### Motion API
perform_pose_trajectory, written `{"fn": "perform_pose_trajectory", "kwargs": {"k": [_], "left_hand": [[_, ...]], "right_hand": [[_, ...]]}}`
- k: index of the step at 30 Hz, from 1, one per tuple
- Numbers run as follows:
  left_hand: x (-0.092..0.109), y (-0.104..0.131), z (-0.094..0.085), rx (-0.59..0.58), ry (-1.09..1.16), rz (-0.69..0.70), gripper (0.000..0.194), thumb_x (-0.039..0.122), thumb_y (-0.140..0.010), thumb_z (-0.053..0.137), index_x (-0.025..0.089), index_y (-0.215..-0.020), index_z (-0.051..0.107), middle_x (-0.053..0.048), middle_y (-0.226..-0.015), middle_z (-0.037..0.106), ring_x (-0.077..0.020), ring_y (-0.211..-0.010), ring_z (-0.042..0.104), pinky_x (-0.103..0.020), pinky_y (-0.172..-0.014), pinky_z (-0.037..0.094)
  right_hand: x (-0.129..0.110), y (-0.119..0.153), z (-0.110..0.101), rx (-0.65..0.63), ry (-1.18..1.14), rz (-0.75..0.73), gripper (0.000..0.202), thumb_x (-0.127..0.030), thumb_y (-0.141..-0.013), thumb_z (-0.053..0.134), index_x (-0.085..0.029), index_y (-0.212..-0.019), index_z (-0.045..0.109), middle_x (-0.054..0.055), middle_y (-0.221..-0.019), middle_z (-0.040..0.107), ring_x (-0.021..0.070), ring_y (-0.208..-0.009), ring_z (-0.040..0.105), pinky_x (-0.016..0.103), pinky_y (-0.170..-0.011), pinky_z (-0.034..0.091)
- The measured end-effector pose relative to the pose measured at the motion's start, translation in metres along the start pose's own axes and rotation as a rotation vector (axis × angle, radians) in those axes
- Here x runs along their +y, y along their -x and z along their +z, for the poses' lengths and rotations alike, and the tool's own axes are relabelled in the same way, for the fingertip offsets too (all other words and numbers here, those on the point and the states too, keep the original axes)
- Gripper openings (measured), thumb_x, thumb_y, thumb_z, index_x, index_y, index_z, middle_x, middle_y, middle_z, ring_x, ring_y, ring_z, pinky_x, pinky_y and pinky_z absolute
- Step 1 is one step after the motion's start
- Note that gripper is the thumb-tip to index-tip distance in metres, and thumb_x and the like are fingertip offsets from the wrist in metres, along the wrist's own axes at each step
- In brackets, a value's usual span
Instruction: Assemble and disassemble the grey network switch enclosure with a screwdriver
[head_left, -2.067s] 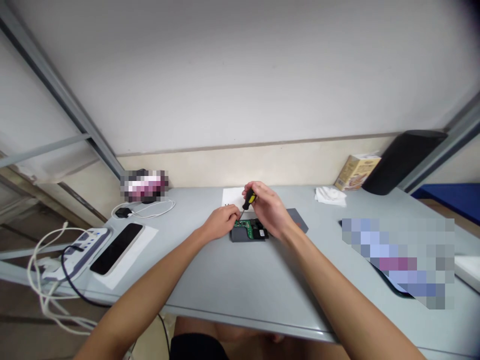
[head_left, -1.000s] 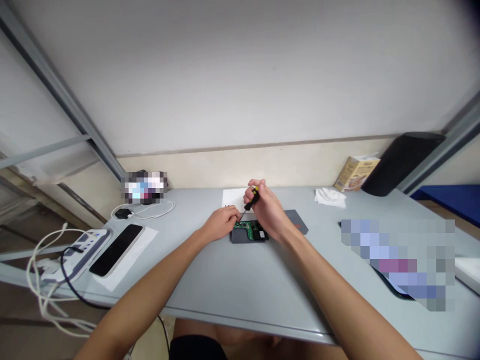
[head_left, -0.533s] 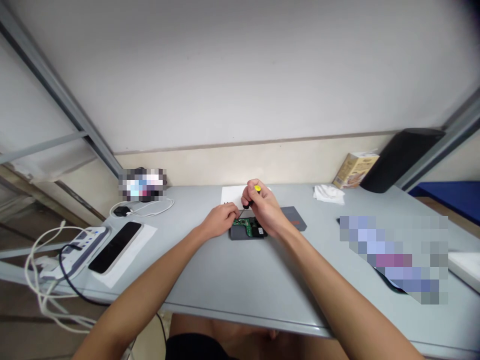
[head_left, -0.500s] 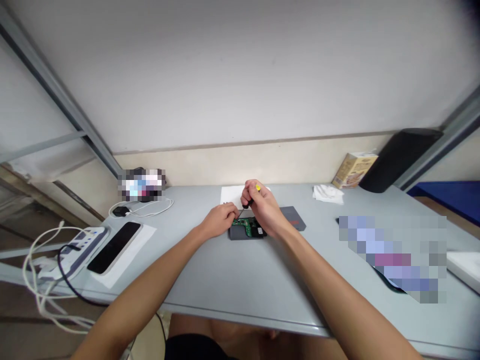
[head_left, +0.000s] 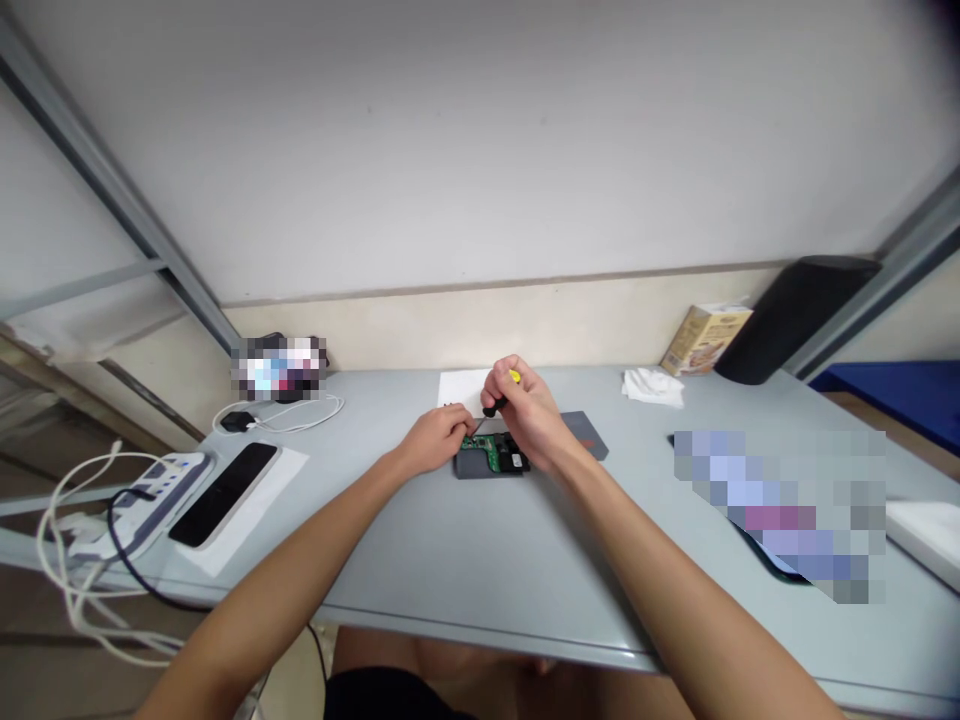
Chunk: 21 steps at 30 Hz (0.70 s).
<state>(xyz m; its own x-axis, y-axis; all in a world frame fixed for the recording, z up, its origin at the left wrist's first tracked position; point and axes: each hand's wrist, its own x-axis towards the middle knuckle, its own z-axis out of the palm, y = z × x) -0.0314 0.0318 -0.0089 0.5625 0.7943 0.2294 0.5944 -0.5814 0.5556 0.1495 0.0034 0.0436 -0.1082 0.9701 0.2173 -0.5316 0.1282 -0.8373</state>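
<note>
A small dark grey device point(head_left: 480, 464) lies opened on the grey table point(head_left: 465, 560), its green circuit board point(head_left: 486, 447) exposed. My right hand point(head_left: 529, 415) grips a small screwdriver point(head_left: 501, 395) with a black and yellow handle, its tip pointing down at the board's left end. My left hand point(head_left: 435, 438) rests against the device's left edge, fingertips pinched beside the screwdriver tip. A white paper sheet point(head_left: 463, 388) lies just behind the hands. A flat grey cover point(head_left: 586, 435) lies to the right of the device.
At the left are a black phone point(head_left: 223, 479) on white paper, a power strip point(head_left: 127, 497) with cables and a white cable point(head_left: 289, 413). At the right are a crumpled tissue point(head_left: 651, 385), a cardboard box point(head_left: 703, 340), a black cylinder point(head_left: 791, 318) and a blurred patch.
My right hand has turned the screwdriver between its fingers, the handle shifting slightly. The left hand stays at the device's left edge. The view has drifted a little to the right.
</note>
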Motion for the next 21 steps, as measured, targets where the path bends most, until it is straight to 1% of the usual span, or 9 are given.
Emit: {"fn": "perform_pose_trajectory", "kwargs": {"k": [2,4,6,7,10,15,17,19,21], "left_hand": [[-0.0004,0.0005,0.0003,-0.003,0.008,-0.004,0.029,0.008,-0.092,0.042,0.02,-0.084,0.067,-0.002,-0.092,0.07,-0.0181,-0.087,0.063,-0.029,-0.085,0.048],[-0.0009,0.0009,0.0006,-0.002,0.012,-0.008,0.029,0.009,-0.092,0.042,0.021,-0.084,0.067,-0.002,-0.091,0.069,-0.0179,-0.085,0.063,-0.029,-0.084,0.048],[-0.0014,0.0011,0.0009,0.001,0.014,-0.009,0.029,0.009,-0.092,0.042,0.021,-0.084,0.066,-0.001,-0.09,0.069,-0.0177,-0.084,0.062,-0.029,-0.084,0.048],[-0.0016,0.0012,0.001,0.002,0.014,-0.008,0.028,0.008,-0.092,0.042,0.021,-0.083,0.066,-0.001,-0.09,0.069,-0.0176,-0.084,0.062,-0.029,-0.084,0.047],[-0.0021,0.0012,0.0013,0.01,0.016,-0.002,0.028,0.008,-0.092,0.042,0.021,-0.084,0.065,-0.001,-0.09,0.069,-0.0175,-0.084,0.062,-0.029,-0.082,0.047],[-0.0022,0.0011,0.0018,0.014,0.016,0.011,0.028,0.007,-0.091,0.042,0.02,-0.082,0.065,-0.001,-0.09,0.07,-0.0175,-0.084,0.062,-0.029,-0.082,0.047],[-0.0023,0.001,0.0019,0.016,0.012,0.006,0.028,0.007,-0.091,0.043,0.02,-0.082,0.066,-0.002,-0.09,0.07,-0.0177,-0.084,0.062,-0.029,-0.082,0.047],[-0.0024,0.001,0.002,0.015,0.009,0.008,0.029,0.007,-0.091,0.042,0.02,-0.082,0.067,-0.002,-0.091,0.07,-0.0179,-0.084,0.062,-0.029,-0.083,0.047],[-0.0024,0.001,0.0018,0.012,0.008,0.017,0.029,0.007,-0.091,0.043,0.02,-0.083,0.067,-0.002,-0.092,0.071,-0.0181,-0.086,0.062,-0.029,-0.084,0.048]], "right_hand": [[-0.0004,-0.001,-0.0003,0.014,-0.01,-0.005,0.047,-0.068,-0.078,0.083,-0.027,-0.082,0.059,-0.005,-0.067,0.045,0.0148,-0.066,0.046,0.031,-0.067,0.038],[-0.0015,-0.002,-0.0015,0.009,-0.055,0.018,0.045,-0.07,-0.082,0.076,-0.027,-0.09,0.066,-0.003,-0.072,0.049,0.0163,-0.069,0.049,0.032,-0.069,0.041],[-0.0025,-0.0025,-0.0031,-0.004,-0.085,0.042,0.04,-0.066,-0.085,0.075,-0.027,-0.095,0.071,-0.001,-0.078,0.054,0.0172,-0.074,0.053,0.033,-0.074,0.044],[-0.0026,-0.0026,-0.004,-0.004,-0.084,0.037,0.036,-0.062,-0.084,0.077,-0.027,-0.092,0.072,-0.001,-0.08,0.055,0.0173,-0.076,0.054,0.033,-0.076,0.045],[-0.0013,-0.0023,-0.0057,0.004,-0.042,0.01,0.032,-0.054,-0.08,0.084,-0.025,-0.082,0.071,0.0,-0.084,0.06,0.0168,-0.081,0.055,0.032,-0.079,0.045],[-0.0007,-0.0004,-0.0046,-0.01,-0.042,0.029,0.044,-0.054,-0.072,0.092,-0.024,-0.075,0.06,0.0,-0.093,0.068,0.0164,-0.085,0.061,0.031,-0.079,0.045],[-0.0015,0.0002,-0.0031,-0.022,-0.062,0.034,0.051,-0.055,-0.07,0.094,-0.024,-0.073,0.054,-0.002,-0.083,0.065,0.0151,-0.078,0.06,0.03,-0.074,0.044],[-0.002,0.0003,-0.0017,-0.032,-0.068,0.027,0.055,-0.056,-0.071,0.093,-0.024,-0.07,0.049,-0.005,-0.069,0.054,0.013,-0.067,0.052,0.029,-0.067,0.039],[-0.0019,0.0,-0.0009,-0.028,-0.071,0.014,0.058,-0.058,-0.071,0.093,-0.024,-0.069,0.046,-0.006,-0.063,0.043,0.0119,-0.062,0.044,0.029,-0.063,0.036]]}}
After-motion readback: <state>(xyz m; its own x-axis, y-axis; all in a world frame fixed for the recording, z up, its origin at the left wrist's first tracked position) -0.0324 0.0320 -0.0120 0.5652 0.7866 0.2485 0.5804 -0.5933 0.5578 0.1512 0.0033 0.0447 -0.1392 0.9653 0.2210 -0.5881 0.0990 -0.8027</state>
